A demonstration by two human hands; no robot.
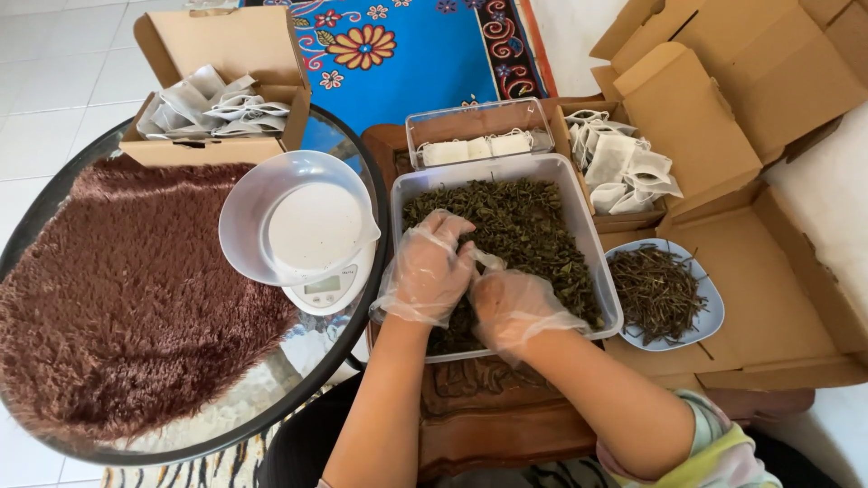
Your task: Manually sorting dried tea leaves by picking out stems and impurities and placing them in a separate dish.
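Head view, looking down over a seated person's forearms. Both hands wear thin clear disposable gloves and are sunk into a grey plastic tub (403, 194) filled with dried green tea leaves (533, 226); the tub rests on a carved dark wooden stand (479, 425). The left hand (427, 269) lies with curled fingers pressed into the leaf mass near the tub's left wall, and the right hand (511, 305) sits just beside it, touching it, with what looks like a small pale filter bag (489, 261) pinched between the two; whether either hand is closed on leaves below the surface cannot be told. The leaves appear light, loose, dry and brittle, so they would likely crumble under a hard squeeze and spill from an open palm; a gentle cupped scoop from beneath looks the safest hold. The bag looks thin and limp, best held by its open rim. Behind the tub stands a clear box (470, 126) holding folded white bags. To the right, an open cardboard box (687, 136) holds more empty drawstring bags, and a pale blue plate (714, 312) carries dark thin twigs. To the left, a round glass table (375, 217) bears a white kitchen scale (330, 287) with a translucent bowl (249, 203), a brown shaggy mat (127, 289) and another cardboard box of bags (217, 108).
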